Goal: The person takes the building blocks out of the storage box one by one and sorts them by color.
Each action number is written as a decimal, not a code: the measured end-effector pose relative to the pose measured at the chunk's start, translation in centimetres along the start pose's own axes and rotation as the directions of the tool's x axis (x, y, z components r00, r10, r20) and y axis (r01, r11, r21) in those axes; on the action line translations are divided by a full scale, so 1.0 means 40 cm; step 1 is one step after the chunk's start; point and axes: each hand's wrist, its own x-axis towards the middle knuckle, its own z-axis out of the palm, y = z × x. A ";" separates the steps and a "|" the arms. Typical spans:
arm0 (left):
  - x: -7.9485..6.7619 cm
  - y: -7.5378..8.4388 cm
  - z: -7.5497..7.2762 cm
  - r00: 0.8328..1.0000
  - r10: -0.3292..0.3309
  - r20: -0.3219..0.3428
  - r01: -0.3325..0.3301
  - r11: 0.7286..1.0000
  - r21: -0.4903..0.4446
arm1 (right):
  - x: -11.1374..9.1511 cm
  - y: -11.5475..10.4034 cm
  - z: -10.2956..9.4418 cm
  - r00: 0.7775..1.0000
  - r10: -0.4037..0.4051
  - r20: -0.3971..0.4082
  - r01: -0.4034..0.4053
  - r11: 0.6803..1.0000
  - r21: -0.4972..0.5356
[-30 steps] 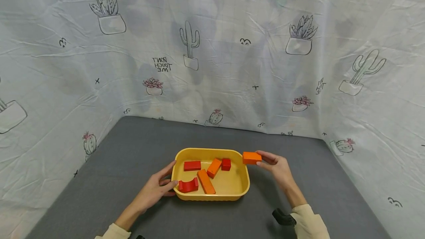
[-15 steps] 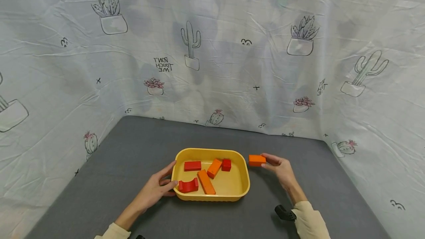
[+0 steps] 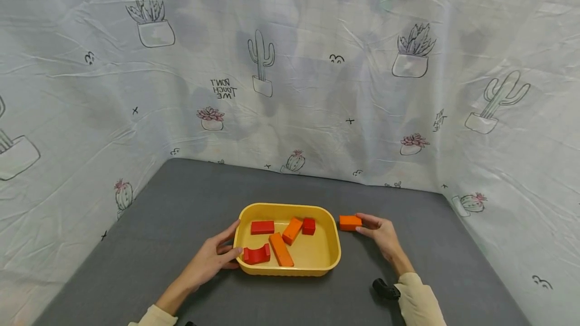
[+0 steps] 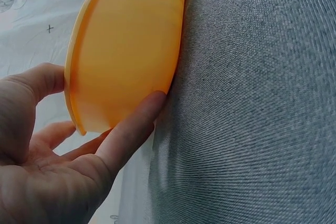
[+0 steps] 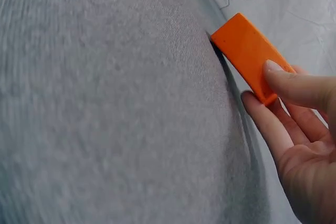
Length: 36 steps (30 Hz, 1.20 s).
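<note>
- Orange block [image 3: 350, 223] is pinched at its right end by the right hand [image 3: 380, 235], in a narrow grip between thumb and fingers; it is held just beside the yellow tray [image 3: 319, 253], on the right, apart from it.
- Whether the grey woven surface [image 3: 199, 190] below is touched by the block cannot be told.
- At its left end the tray is gripped by the left hand [image 3: 213, 258], spread wide over rim and outer wall.
- Inside it are held a red bar [image 3: 263, 227], a short orange piece [image 3: 292, 230], a red cube [image 3: 309, 226], a long orange piece [image 3: 281, 249] and, at the front left corner, a red notched piece [image 3: 257, 254].
</note>
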 end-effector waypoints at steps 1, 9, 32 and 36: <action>0.001 0.000 0.001 1.000 -0.002 -0.003 0.002 1.000 0.002 | 0.000 -0.001 -0.001 1.000 0.001 0.000 -0.001 1.000 -0.013; 0.002 0.000 0.002 1.000 -0.010 -0.008 0.009 1.000 -0.006 | 0.000 -0.007 -0.002 0.999 -0.035 -0.011 0.033 0.989 -0.145; 0.005 0.004 0.004 0.999 -0.022 -0.032 0.022 1.000 -0.002 | 0.000 0.005 0.001 0.996 -0.083 -0.028 0.080 0.991 -0.106; 0.004 0.004 0.003 0.999 -0.019 -0.028 0.019 1.000 0.003 | -0.004 -0.002 -0.002 0.993 -0.110 -0.033 0.106 0.989 -0.102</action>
